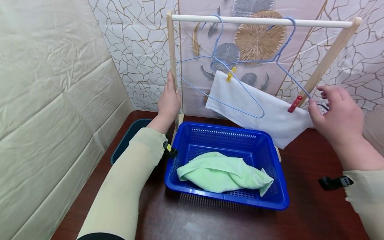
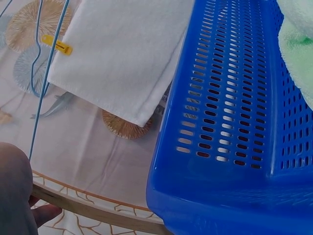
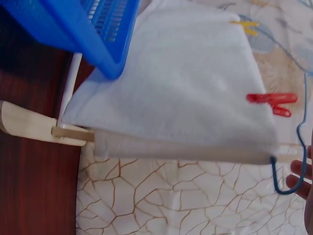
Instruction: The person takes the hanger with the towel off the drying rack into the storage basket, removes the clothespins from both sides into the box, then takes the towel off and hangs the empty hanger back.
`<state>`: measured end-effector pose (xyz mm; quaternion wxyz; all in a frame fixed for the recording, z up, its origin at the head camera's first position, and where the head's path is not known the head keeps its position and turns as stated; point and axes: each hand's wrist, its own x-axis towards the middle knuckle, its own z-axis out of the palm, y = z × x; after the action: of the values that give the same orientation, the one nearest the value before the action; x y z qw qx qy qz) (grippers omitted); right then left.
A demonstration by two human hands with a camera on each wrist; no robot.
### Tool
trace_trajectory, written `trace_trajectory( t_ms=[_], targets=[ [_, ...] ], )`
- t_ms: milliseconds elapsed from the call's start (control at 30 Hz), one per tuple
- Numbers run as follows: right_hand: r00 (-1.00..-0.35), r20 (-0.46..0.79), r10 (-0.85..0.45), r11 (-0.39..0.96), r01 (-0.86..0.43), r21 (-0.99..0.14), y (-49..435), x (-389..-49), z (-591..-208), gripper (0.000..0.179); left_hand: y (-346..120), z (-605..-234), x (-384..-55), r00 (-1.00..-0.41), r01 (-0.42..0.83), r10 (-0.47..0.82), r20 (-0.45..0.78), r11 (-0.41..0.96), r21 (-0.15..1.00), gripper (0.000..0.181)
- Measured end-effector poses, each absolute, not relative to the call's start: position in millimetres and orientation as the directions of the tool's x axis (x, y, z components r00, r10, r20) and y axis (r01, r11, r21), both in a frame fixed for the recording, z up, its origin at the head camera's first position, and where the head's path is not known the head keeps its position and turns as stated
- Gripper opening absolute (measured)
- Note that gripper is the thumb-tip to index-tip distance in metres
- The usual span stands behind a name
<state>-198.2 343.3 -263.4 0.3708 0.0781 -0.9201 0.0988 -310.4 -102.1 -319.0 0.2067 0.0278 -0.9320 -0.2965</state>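
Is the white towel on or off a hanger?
On: the white cloth towel hangs from a blue wire hanger, pinned by a yellow plastic clip and a red plastic clip.

Printed wall sheets meet a dark wood-look tabletop, soft lt w/ a pale sheen.
Cream wall covering (image 1: 51,60) fills L side of head view, w/ creases & fold lines. White crackle-print sheet (image 1: 135,43) w/ gold veins runs upper L-ctr, repeats upper R; also btm ctr in R wrist cam. Betw. them, upper ctr: pale pinkish panel (image 1: 303,8), edged in thin gold, w/ gold disc motif (image 1: 259,38), grey discs (image 1: 226,53) & koi-like fish (image 1: 196,38). Glossy red-brown tabletop (image 1: 168,223) spans btm, rounded back corner toward L-ctr; brightest glare patch (image 1: 195,228) at btm ctr.
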Motion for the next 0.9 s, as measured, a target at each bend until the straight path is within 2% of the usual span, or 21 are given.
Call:
trace_trajectory(
  t_ms=[133,300,467,600,900],
  targets=[
    [-0.815,0.579,-0.036,0.980,-0.141,-0.138,349.2,-204.7,-264.4,0.054,-101.5,-318.5,-310.5,-0.917,0.067,-0.174,0.359,0.820,0.569,0.077],
    [-0.853,0.518,-0.064,0.979,-0.155,-0.134,351.9,-213.0,-265.3,0.053,-101.5,-319.2,-311.0,-0.916,0.066,-0.172,0.364,0.828,0.557,0.076],
    [-0.844,0.521,-0.129,0.974,-0.207,-0.094,351.6,-217.3,-268.4,0.051,-102.2,-320.0,-311.3,-0.910,0.083,-0.165,0.381,0.827,0.556,0.075],
    [-0.805,0.569,-0.168,0.961,-0.261,-0.086,350.4,-218.3,-269.8,0.048,-102.7,-320.6,-311.2,-0.906,0.090,-0.163,0.391,0.827,0.555,0.075],
    [-0.773,0.614,-0.157,0.941,-0.306,-0.144,346.8,-215.1,-271.3,0.045,-101.9,-321.2,-311.6,-0.907,0.073,-0.175,0.382,0.829,0.555,0.074]
  ],
)
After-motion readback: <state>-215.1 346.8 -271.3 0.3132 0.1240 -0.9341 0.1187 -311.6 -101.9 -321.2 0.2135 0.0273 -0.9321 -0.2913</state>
